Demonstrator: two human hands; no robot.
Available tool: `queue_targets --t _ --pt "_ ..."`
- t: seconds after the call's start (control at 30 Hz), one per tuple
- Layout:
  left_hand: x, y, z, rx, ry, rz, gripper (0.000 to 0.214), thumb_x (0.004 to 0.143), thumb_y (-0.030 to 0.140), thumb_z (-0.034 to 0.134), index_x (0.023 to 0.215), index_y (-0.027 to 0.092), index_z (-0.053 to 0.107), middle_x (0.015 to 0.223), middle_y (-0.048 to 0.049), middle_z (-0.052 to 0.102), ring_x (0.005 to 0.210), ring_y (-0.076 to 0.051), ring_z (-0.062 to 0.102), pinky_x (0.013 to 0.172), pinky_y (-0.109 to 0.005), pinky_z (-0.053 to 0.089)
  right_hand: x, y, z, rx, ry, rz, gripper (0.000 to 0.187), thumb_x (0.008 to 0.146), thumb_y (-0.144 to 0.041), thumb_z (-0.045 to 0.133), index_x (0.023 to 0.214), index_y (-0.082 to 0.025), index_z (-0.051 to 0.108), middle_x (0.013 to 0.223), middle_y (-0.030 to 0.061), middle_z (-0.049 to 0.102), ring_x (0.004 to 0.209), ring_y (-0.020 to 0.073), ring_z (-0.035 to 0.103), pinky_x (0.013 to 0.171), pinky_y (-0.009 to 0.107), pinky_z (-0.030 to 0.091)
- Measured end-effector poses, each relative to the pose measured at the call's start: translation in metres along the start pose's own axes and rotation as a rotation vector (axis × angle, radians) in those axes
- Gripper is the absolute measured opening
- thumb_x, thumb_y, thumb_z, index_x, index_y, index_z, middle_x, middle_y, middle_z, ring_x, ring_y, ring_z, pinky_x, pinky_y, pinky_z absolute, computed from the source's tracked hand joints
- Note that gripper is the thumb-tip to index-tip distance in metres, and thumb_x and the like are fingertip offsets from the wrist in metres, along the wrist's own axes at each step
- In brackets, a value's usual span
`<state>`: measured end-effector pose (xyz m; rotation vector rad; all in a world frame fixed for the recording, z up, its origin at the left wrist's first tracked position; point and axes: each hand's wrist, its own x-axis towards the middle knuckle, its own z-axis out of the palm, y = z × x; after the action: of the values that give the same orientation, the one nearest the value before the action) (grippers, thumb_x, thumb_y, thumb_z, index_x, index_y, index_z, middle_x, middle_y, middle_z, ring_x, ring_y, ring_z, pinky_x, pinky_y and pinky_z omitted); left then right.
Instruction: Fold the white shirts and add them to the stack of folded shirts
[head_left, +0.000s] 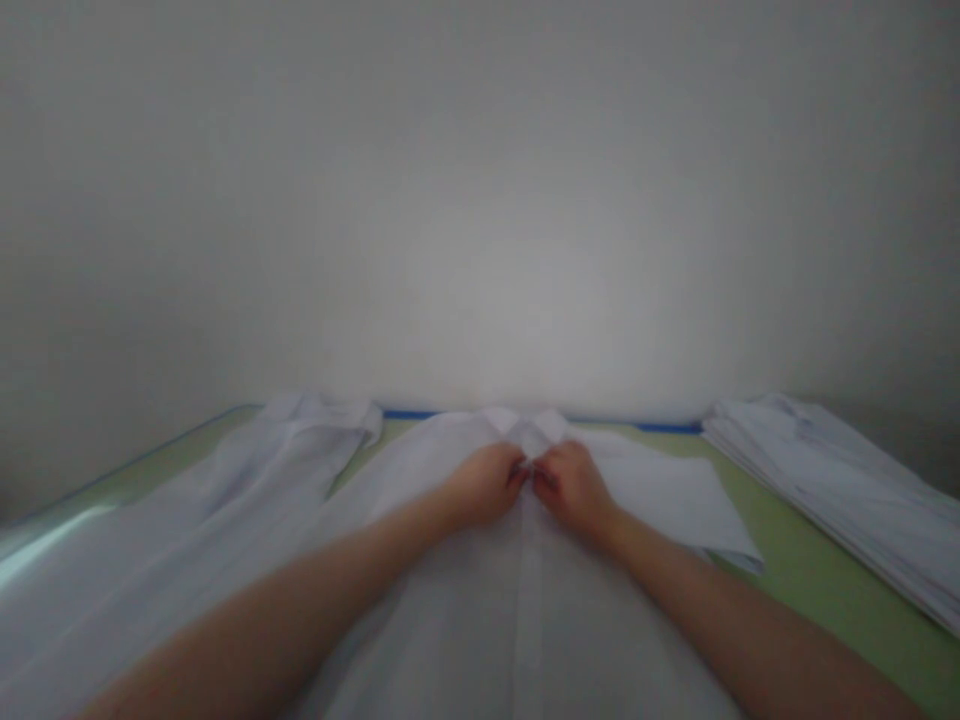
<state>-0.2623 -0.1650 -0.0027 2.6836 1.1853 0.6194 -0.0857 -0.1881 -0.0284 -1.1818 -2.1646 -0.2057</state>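
Head view. A white shirt (525,600) lies flat, front up, along the middle of the green desk (795,560), its collar at the far edge near the wall (480,200). The left hand (487,482) and the right hand (574,488) meet just below the collar, fingertips pinched on the fabric at the top of the button placket; both are closed on the cloth, knuckles up, nearly touching each other. A second white garment (247,480) lies spread just to the left, overlapping the shirt's edge. A stack of folded white garments (832,490) rests on the desk at right, apart from the shirt. Blue tape (409,413) edges the far rim.
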Motion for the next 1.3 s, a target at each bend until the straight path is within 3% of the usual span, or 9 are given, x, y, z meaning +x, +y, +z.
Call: queue_targets --t 0.57,0.77,0.93,1.07,1.3 --pt "0.0 -0.004 0.005 0.017 0.052 0.027 0.02 0.085 0.027 0.043 0.077 0.017 0.058 0.08 -0.0068 0.063 0.071 -0.018 0.055 0.063 -0.027 0.036 -0.001 0.001 0.0 0.14 -0.029 0.067 0.016 0.082 -0.023 0.052 0.077 -0.017 0.066 0.073 0.0034 0.062 0.071 0.0148 0.055 0.066 0.024 0.037" --pt "0.001 -0.004 0.006 0.037 0.096 0.026 0.022 0.087 0.029 0.041 0.078 0.017 0.057 0.079 -0.0059 0.063 0.073 -0.017 0.056 0.063 -0.026 0.037 0.0 0.001 0.004 0.36 0.069 0.215 0.018 0.078 -0.027 0.059 0.089 -0.02 0.07 0.081 0.0023 0.069 0.074 0.0154 0.06 0.067 0.024 0.042" --pt "0.0 -0.003 0.004 0.063 0.098 0.02 0.022 0.087 0.03 0.042 0.082 0.017 0.059 0.082 -0.0063 0.063 0.076 -0.018 0.057 0.067 -0.027 0.04 0.001 0.007 0.012 0.494 0.113 0.388 0.022 0.072 -0.034 0.065 0.084 -0.016 0.069 0.074 0.0036 0.069 0.067 0.0162 0.061 0.062 0.025 0.046" --pt "0.0 0.0 0.002 0.061 0.08 0.032 0.022 0.087 0.03 0.041 0.082 0.018 0.059 0.082 -0.0063 0.063 0.076 -0.018 0.057 0.066 -0.026 0.04 0.0 0.009 0.013 0.522 0.07 0.367 0.019 0.074 -0.033 0.062 0.083 -0.017 0.071 0.076 0.0034 0.069 0.069 0.0167 0.061 0.064 0.026 0.046" --pt "-0.001 0.004 0.0 0.067 0.061 0.033 0.023 0.087 0.032 0.041 0.081 0.017 0.058 0.082 -0.0065 0.063 0.073 -0.018 0.056 0.062 -0.026 0.038 -0.002 0.007 0.009 0.391 0.106 0.283 0.015 0.074 -0.023 0.061 0.083 -0.019 0.072 0.08 0.0034 0.07 0.074 0.0169 0.061 0.069 0.026 0.045"
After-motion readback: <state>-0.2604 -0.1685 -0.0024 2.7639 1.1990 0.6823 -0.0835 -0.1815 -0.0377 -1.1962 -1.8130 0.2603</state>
